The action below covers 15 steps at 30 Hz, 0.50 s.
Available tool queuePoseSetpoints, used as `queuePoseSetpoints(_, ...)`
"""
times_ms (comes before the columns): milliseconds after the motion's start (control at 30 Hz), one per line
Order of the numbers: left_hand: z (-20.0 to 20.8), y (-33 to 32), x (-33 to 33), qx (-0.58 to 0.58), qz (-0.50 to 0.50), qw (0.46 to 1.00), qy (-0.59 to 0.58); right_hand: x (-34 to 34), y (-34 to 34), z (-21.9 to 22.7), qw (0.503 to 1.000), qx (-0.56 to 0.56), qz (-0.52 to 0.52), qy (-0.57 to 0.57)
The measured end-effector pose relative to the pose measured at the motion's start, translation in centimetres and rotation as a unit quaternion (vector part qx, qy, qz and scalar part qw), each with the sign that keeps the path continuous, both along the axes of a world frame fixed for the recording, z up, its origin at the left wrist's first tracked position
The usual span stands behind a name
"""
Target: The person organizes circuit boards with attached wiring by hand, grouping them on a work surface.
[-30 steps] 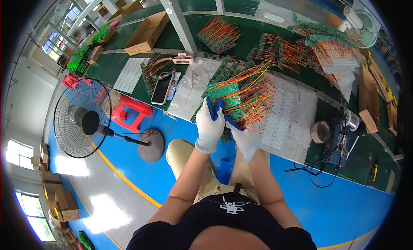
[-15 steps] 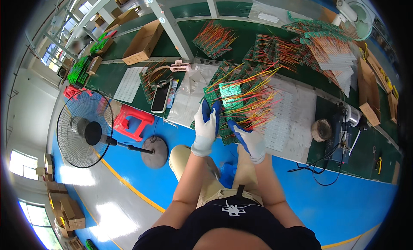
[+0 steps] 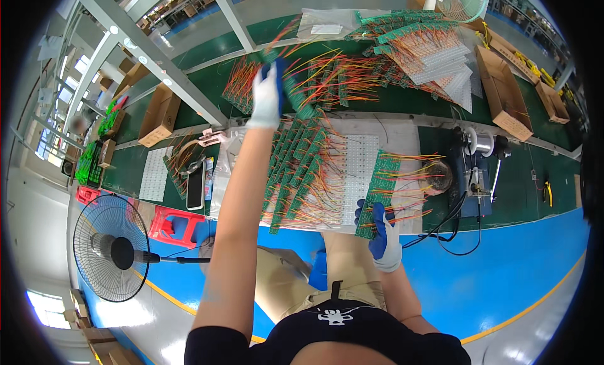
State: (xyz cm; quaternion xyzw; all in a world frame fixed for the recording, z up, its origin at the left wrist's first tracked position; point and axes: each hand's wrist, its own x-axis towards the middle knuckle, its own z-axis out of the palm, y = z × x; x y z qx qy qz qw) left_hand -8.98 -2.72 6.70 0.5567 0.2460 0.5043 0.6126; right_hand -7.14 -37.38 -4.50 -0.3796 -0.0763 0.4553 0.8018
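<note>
My left hand (image 3: 267,96), in a white glove with blue palm, reaches far over the bench. Its fingers are closed on a wired circuit board (image 3: 296,96), green and blurred, tilted above other boards. My right hand (image 3: 385,240), gloved alike, grips the lower end of a long green circuit board strip (image 3: 381,179) near the bench's front edge. Orange and red wires stick out from this strip to the right. Between my hands, several wired board strips (image 3: 296,170) lie slanted side by side. A white perforated sheet (image 3: 360,152) lies beside them, partly under their wires.
Behind, more wired boards (image 3: 242,82) lie in heaps. A machine with a wire spool (image 3: 481,143) stands right, beside a round pot (image 3: 438,176). Cardboard boxes (image 3: 503,104) flank the bench. Left are a phone (image 3: 195,188), a metal post (image 3: 167,69) and a floor fan (image 3: 119,252).
My hands have moved apart: the left went far forward with a board, the right went right with a strip. The boards that were bunched under both hands now lie spread, and the view has shifted.
</note>
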Motion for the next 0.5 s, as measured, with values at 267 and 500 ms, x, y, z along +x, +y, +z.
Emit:
queuePoseSetpoints(267,-5.9,2.8,7.7,0.282,0.155,0.839,0.439,0.4,-1.2,0.2,0.995,-0.014,0.026,-0.098)
queuePoseSetpoints(500,-4.8,2.6,6.7,0.256,0.077,0.907,0.325,1.4,1.0,1.2,0.988,-0.003,0.100,-0.118)
